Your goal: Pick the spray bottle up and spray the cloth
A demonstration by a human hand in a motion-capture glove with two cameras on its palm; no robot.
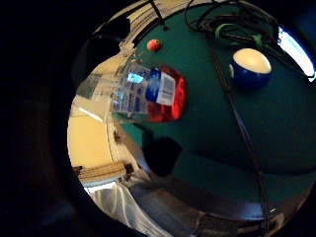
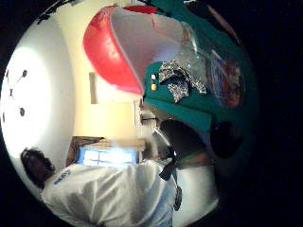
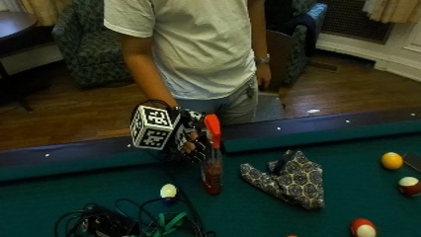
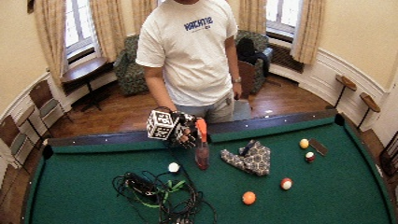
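Note:
A spray bottle [image 3: 212,173] with an orange trigger head and red liquid stands upright by the near rail, its base at or just above the green felt. My gloved right hand [image 3: 189,142] grips its neck just below the trigger, fingers curled round it. The bottle's labelled body [image 1: 148,94] fills the middle of the little finger side palm view, and the orange head [image 2: 109,52] looms large in the thumb side one. A crumpled dark cloth [image 3: 289,177] with a pale pattern lies on the felt to the bottle's right, a short gap away; the same cloth [image 2: 177,78] shows beyond the head.
A pile of black cables [image 3: 125,222] with green ties lies in front of the bottle, beside a blue-and-white ball [image 3: 168,190]. Several more balls, one yellow [image 3: 391,160], sit at the far right. The cushioned rail [image 3: 315,133] runs just behind the bottle.

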